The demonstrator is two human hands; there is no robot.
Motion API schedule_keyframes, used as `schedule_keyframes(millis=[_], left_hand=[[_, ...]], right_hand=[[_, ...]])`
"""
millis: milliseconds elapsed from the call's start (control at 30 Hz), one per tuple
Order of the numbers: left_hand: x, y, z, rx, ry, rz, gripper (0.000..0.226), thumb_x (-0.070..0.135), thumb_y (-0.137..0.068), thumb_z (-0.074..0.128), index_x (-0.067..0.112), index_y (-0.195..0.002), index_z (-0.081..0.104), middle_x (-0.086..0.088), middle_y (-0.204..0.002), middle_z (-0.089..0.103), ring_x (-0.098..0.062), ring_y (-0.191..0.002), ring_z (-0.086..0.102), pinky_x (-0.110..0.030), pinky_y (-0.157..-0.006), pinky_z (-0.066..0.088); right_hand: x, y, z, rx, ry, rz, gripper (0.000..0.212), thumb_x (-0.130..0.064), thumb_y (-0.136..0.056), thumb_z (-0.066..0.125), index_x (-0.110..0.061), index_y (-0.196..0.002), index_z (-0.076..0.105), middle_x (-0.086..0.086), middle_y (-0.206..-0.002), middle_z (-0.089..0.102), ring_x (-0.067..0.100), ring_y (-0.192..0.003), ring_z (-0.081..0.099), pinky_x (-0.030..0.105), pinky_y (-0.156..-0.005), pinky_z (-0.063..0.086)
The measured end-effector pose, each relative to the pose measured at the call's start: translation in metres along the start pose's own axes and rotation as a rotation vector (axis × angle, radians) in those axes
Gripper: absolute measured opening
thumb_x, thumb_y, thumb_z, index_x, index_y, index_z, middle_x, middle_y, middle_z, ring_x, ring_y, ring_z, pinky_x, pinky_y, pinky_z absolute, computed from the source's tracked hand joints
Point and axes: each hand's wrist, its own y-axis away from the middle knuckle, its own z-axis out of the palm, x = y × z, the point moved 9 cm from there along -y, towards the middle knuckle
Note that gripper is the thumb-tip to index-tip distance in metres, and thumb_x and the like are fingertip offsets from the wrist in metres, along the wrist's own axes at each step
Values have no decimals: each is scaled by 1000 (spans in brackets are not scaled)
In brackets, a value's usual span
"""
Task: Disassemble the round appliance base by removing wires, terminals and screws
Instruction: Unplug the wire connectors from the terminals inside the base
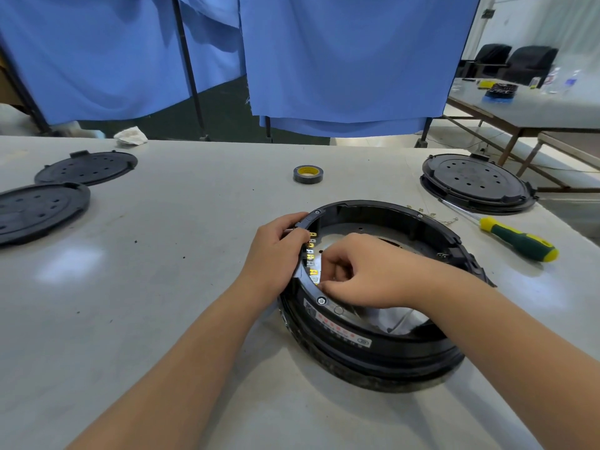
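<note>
The round black appliance base (373, 345) lies open side up on the grey table, right of centre. A row of yellow and silver terminals (312, 251) runs along its inner left wall. My left hand (276, 251) grips the left rim of the base from outside, fingers curled over the edge. My right hand (360, 271) reaches inside the ring, fingertips curled and pinching at the lowest terminals; what they hold is hidden. A silver screw (321, 300) sits in the rim just below that hand.
A green and yellow screwdriver (516, 238) lies right of the base, with thin loose wires (435, 217) beside it. A black round cover (477, 183) sits at the back right, two more covers (58, 190) at the left. A tape roll (308, 174) stands behind the base.
</note>
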Motion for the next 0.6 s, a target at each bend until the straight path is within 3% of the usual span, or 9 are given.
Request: schedule_keyframes(millis=[200,433,600], left_hand=[[0,-1,0,4,5,10,49,-3,-86,48,39,-73,71,16,-68,72,0,-62,62,-15,-60,50],[-4,-2,-1,6,25,-6,47,-3,-86,49,37,-77,72,12,-70,73,-3,-65,64,-19,-61,52],[-4,-1,-1,19,18,-15,45,-2,-86,50,37,-78,70,15,-67,72,-1,-63,63,-18,-61,52]], right_hand=[[0,-1,3,-26,78,13,25,-24,-85,62,-24,-62,51,-10,-52,52,-5,-45,47,10,-43,33],[-5,1,-2,29,177,-56,29,-20,-85,62,-29,-63,46,-8,-60,49,5,-57,45,25,-53,32],[-3,2,-1,12,139,-27,26,-25,-85,63,-25,-63,49,-9,-59,51,5,-54,46,23,-52,33]])
